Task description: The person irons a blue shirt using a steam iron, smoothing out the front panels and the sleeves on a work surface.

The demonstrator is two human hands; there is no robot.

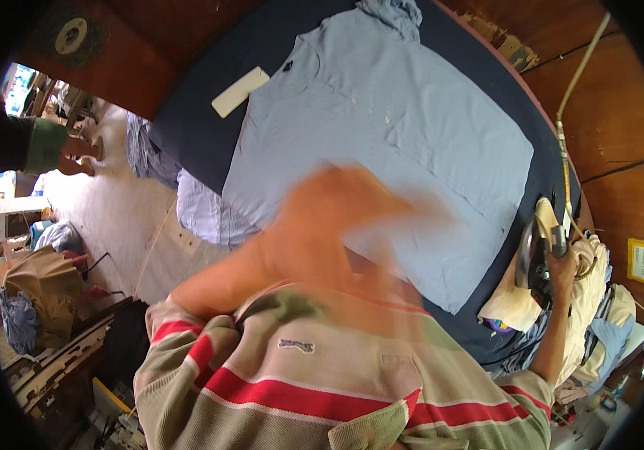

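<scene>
Lying spread out, light blue garment [419, 142], faintly creased, pale-flecked

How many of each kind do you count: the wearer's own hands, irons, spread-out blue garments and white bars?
Hands: 2 (left hand, blurred; right hand, on the iron)
Iron: 1
Blue garment, spread out: 1
White bar: 1
Total: 5
</scene>
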